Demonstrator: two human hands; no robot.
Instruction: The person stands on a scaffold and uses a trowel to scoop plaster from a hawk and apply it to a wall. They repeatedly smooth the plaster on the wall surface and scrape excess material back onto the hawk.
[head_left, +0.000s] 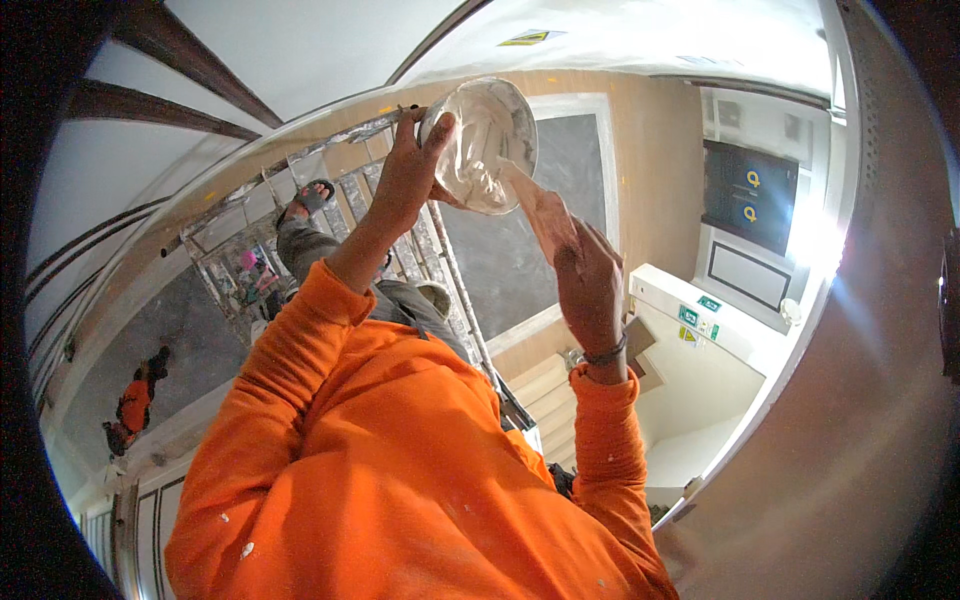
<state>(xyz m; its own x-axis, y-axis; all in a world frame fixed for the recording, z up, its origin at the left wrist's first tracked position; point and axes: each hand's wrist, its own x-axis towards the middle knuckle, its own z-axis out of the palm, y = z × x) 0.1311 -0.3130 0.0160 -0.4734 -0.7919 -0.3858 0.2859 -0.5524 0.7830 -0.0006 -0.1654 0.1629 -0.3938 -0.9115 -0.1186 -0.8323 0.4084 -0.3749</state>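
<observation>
My left hand point(405, 175) is closed on the rim of a round bowl point(528, 125), thumb over the edge. Smooth off-white paste point(480, 150), like plaster or filler, coats the inside of this tilted bowl. My right hand point(592, 285) grips a flat putty knife point(540, 212), smeared with the same paste. Its tip reaches into the bowl at the right rim. The fingers hide most of its handle end.
I stand on a slatted, paint-spattered scaffold platform point(430, 250), one sandalled foot point(315, 195) showing. Far below are a dark floor point(560, 190), stairs point(545, 400) and a person in orange point(133, 405). A white-edged wall point(815, 400) rises close on the right.
</observation>
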